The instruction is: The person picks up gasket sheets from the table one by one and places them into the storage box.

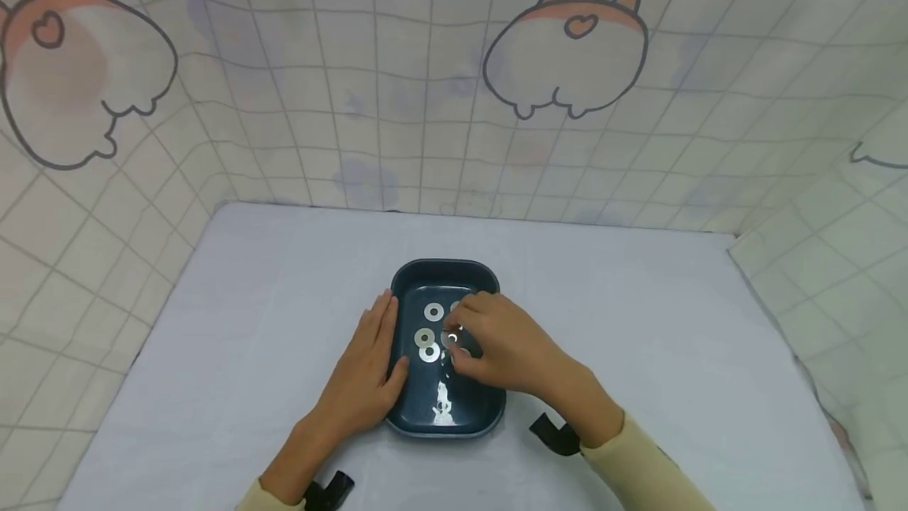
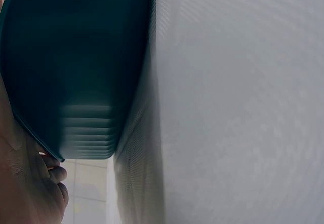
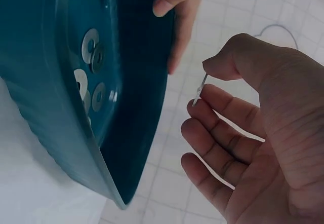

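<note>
A dark blue tray [image 1: 445, 426] with rounded corners and raised walls stands on the white table. Several flat metal washers [image 1: 433, 311] lie inside it, some overlapping; the right hand covers part of the group. My right hand [image 1: 504, 341] is over the tray's right side, pinching a washer [image 3: 200, 89] between thumb and fingertips, seen edge-on above the rim in the right wrist view. My left hand [image 1: 363, 369] rests along the tray's left wall, fingers straight and thumb at the rim. In the left wrist view the tray's outer wall [image 2: 76, 57] shows ridges near its end.
The white table [image 1: 638, 322] extends around the tray. Behind it and at both sides hangs a white grid-patterned curtain [image 1: 397, 101] with cartoon animal drawings. Black straps [image 1: 556, 436] show near both wrists.
</note>
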`<act>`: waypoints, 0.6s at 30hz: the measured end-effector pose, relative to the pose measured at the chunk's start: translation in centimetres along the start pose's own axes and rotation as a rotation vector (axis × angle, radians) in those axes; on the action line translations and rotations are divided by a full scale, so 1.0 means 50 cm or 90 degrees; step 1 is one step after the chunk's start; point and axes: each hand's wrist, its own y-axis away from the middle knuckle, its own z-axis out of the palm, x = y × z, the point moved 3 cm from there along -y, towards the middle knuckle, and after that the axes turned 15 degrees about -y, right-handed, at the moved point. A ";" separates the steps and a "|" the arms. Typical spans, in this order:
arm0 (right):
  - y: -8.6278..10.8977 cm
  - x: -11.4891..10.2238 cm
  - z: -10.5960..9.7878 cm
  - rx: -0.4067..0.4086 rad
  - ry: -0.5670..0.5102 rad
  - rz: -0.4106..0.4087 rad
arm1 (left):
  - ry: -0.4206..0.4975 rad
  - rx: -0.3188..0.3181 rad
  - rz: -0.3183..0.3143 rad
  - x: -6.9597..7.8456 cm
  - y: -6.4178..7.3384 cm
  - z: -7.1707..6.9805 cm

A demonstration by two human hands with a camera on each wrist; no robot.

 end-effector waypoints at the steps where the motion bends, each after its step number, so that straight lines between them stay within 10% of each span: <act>1: -0.001 0.000 0.002 -0.002 0.000 -0.001 | 0.002 0.001 0.000 0.001 -0.001 -0.001; 18: 0.006 0.015 0.009 -0.034 -0.021 0.046 | -0.008 0.008 0.005 -0.006 -0.002 0.002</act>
